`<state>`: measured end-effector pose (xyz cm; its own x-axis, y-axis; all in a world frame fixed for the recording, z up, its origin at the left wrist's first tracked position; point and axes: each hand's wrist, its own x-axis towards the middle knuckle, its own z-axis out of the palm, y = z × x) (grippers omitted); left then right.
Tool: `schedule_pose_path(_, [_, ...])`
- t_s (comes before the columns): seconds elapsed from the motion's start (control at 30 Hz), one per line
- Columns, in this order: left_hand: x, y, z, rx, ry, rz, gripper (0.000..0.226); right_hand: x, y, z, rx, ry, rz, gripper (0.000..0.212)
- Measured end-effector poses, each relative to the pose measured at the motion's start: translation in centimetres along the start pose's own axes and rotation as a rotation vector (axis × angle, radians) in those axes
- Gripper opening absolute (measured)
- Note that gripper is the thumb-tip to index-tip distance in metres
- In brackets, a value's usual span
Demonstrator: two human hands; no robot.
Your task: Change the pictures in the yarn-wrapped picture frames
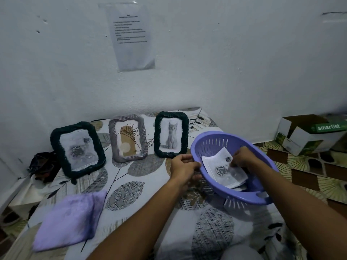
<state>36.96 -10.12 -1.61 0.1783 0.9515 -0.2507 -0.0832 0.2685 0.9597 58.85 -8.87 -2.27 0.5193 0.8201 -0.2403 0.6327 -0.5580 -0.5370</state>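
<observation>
Holding the purple basket (217, 186) tilted by its rim with my left hand (185, 168), I pinch the top rose print (222, 168) with my right hand (242, 158). To do this well I should separate only one sheet from the pile and lift it flat, without creasing it. The three yarn-wrapped frames (77, 150) stand at about ten to twelve o'clock from the basket, against the wall, with pictures still inside.

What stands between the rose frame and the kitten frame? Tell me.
In the head view, the grey yarn-wrapped frame with the line-drawn flower stands between the rose frame and the kitten frame.
</observation>
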Motion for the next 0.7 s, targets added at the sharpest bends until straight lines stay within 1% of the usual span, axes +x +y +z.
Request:
schedule_pose_path(0.03, [0.0, -0.1, 0.0, -0.008, -0.007, 0.000, 0.026, 0.0, 0.0, 0.2, -0.086, 0.017, 0.004, 0.057])
schedule_pose_path(0.07, [0.0, -0.1, -0.1, -0.012, -0.011, -0.001, 0.027, -0.2, -0.1, 0.2, -0.153, 0.038, -0.012, 0.057])
schedule_pose_path(0.17, [0.1, -0.1, -0.2, -0.031, -0.018, -0.008, 0.030, -1.1, -0.6, 0.1, -0.298, 0.095, -0.111, 0.034])
schedule_pose_path(0.23, [0.1, -0.1, -0.2, -0.044, -0.025, -0.013, 0.030, -1.9, -1.2, -0.3, -0.389, 0.124, -0.176, 0.027])
schedule_pose_path(0.3, [0.1, -0.1, -0.2, -0.054, -0.032, -0.021, 0.030, -2.2, -1.5, -1.1, -0.376, 0.264, -0.253, 0.011])
schedule_pose_path(0.33, [0.2, -0.2, -0.3, -0.057, -0.034, -0.023, 0.030, -2.3, -1.4, -1.6, -0.326, 0.367, -0.282, 0.011])
schedule_pose_path(0.4, [0.2, -0.3, -0.4, -0.061, -0.036, -0.023, 0.030, -2.5, -0.7, -3.0, -0.266, 0.556, -0.305, 0.022])
schedule_pose_path(0.43, [0.2, -0.3, -0.4, -0.065, -0.036, -0.023, 0.031, -2.5, 0.0, -3.7, -0.264, 0.599, -0.287, 0.025])
schedule_pose_path(0.47, [0.3, -0.3, -0.4, -0.068, -0.035, -0.023, 0.031, -2.4, 0.7, -4.2, -0.260, 0.593, -0.248, 0.028])
schedule_pose_path(0.5, [0.3, -0.4, -0.4, -0.071, -0.035, -0.022, 0.031, -2.3, 1.5, -4.7, -0.245, 0.543, -0.192, 0.029])
schedule_pose_path(0.57, [0.3, -0.4, -0.4, -0.081, -0.036, -0.021, 0.030, -1.9, 2.9, -5.0, -0.169, 0.386, -0.090, 0.027])
schedule_pose_path(0.63, [0.3, -0.5, -0.3, -0.094, -0.040, -0.020, 0.030, -1.7, 4.0, -4.9, -0.041, 0.286, -0.058, 0.024])
schedule_pose_path(0.7, [0.4, -0.5, -0.3, -0.104, -0.044, -0.020, 0.029, -1.5, 4.6, -4.7, 0.064, 0.271, -0.063, 0.024])
